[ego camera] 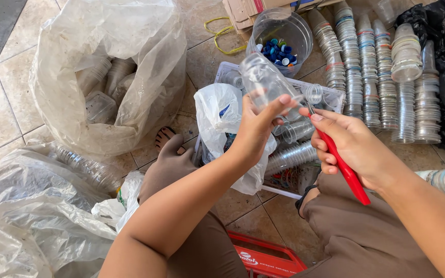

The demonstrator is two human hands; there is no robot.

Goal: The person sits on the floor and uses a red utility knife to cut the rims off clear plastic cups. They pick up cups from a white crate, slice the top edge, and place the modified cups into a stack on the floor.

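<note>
My left hand [256, 128] is closed around a clear plastic bottle [269, 82], fingers wrapped over its lower body. The bottle is tilted, its base pointing up and away from me, directly above the white crate [336, 98]. My right hand [348, 146] is closed around the red handle of a cutter [343, 164]. The handle runs down through my palm toward my knee; the thin metal tip points up and sits just beside the bottle, at its lower end. I cannot tell whether the tip touches the plastic.

Reference landmark: the white crate.
- Inside the crate: loose clear cups and a white plastic bag [220, 121] draped over its near left edge.
- Behind the crate: a clear tub [297, 25] holding blue bottle caps [276, 51].
- Right of the crate: rows of stacked clear cups [382, 77] lying on the tiled floor.
- Left of the crate: a large clear sack [145, 77] holding plastic containers.
- Near side of the crate: my knees, with a red tray [266, 257] between them.
</note>
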